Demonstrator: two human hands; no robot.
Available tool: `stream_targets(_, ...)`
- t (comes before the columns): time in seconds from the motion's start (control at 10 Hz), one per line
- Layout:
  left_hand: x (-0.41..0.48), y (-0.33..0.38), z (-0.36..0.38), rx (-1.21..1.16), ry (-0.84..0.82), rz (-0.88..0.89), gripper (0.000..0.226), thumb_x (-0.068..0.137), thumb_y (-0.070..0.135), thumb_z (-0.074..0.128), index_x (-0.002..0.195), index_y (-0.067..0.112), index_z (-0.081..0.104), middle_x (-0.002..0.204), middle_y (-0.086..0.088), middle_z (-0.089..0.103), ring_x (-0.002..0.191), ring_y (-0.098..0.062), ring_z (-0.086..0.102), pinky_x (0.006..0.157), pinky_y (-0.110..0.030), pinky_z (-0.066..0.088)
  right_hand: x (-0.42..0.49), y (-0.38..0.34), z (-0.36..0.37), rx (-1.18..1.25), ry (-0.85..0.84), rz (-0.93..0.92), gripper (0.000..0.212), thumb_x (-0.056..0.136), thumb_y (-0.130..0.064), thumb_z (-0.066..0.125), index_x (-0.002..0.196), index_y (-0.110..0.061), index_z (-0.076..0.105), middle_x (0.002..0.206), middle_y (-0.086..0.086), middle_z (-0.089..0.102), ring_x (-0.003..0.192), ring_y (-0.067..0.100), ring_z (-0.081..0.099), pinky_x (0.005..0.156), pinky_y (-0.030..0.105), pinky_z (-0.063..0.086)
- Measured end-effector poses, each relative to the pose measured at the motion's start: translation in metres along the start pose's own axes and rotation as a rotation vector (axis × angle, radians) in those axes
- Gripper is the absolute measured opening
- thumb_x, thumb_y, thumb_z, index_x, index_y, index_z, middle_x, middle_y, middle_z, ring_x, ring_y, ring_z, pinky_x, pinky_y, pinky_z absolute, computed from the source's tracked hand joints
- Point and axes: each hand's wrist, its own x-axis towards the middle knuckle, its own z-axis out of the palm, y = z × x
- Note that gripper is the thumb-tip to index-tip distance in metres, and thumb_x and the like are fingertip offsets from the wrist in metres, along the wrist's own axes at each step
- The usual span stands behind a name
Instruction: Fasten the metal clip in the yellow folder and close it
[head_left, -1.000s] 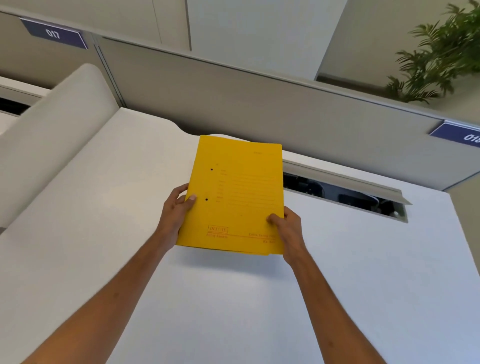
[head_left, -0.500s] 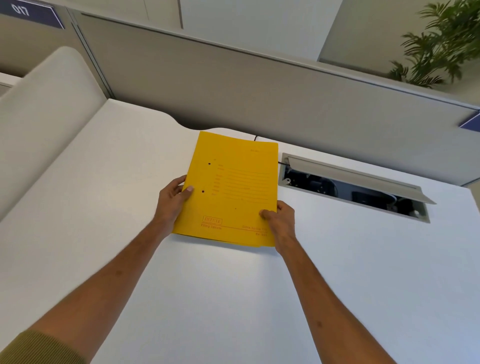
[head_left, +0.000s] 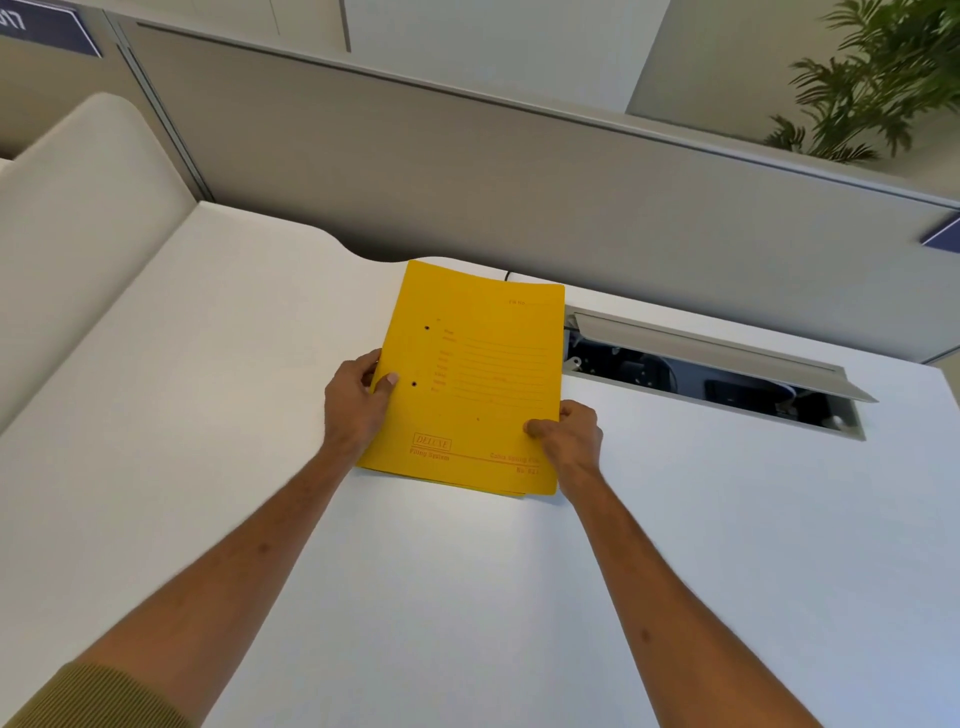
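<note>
The yellow folder (head_left: 470, 379) is closed and lies on the white desk (head_left: 467, 597), its printed front cover facing up with two punched holes near the left edge. My left hand (head_left: 358, 402) grips the folder's left edge, thumb on the cover beside the lower hole. My right hand (head_left: 569, 439) pinches the lower right edge, thumb on top. The metal clip is hidden inside.
An open cable tray (head_left: 711, 376) with a raised grey lid is sunk into the desk just right of the folder. A grey partition wall (head_left: 519, 197) runs along the desk's far edge. A green plant (head_left: 872, 78) stands behind it at the right.
The folder was held tilted above the desk one second ago; both hands have lowered it until it rests flat on the desk. The grips are unchanged.
</note>
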Motion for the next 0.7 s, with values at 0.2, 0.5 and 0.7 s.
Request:
stream_targets(0.2, 0.001, 0.004, 0.009, 0.201, 0.049, 0.046, 0.040, 0.107, 0.023, 0.071, 0.143, 0.007, 0.070, 0.124, -0.028, 0.071, 0.113, -0.047, 0.067, 0.094, -0.050, 0.054, -0.001, 0.000, 0.001, -0.054, 0.023, -0.048, 0.040, 0.088, -0.016, 0.080, 0.123, -0.013, 0.061, 0.116, 0.009, 0.067, 0.101, 0.032, 0.064, 0.082, 0.038, 0.050)
stream_targets(0.5, -0.008, 0.009, 0.016, 0.544, 0.045, 0.038, 0.057, 0.110, 0.041, 0.062, 0.159, 0.012, 0.053, 0.152, -0.021, 0.050, 0.140, -0.044, 0.048, 0.111, -0.061, 0.040, -0.009, 0.002, 0.004, -0.434, 0.126, -0.236, 0.078, 0.088, -0.037, 0.084, 0.151, -0.011, 0.045, 0.151, 0.011, 0.048, 0.141, 0.033, 0.045, 0.108, 0.051, 0.043)
stream_targets(0.7, -0.027, 0.035, 0.020, 0.657, 0.127, 0.387, 0.061, 0.119, 0.043, 0.038, 0.174, 0.017, 0.028, 0.183, -0.010, 0.024, 0.169, -0.036, 0.025, 0.132, -0.060, 0.026, -0.029, 0.011, -0.004, -0.662, 0.181, -0.678, 0.083, 0.110, -0.048, 0.049, 0.174, -0.009, 0.012, 0.183, 0.010, 0.012, 0.171, 0.028, 0.010, 0.137, 0.050, 0.006)
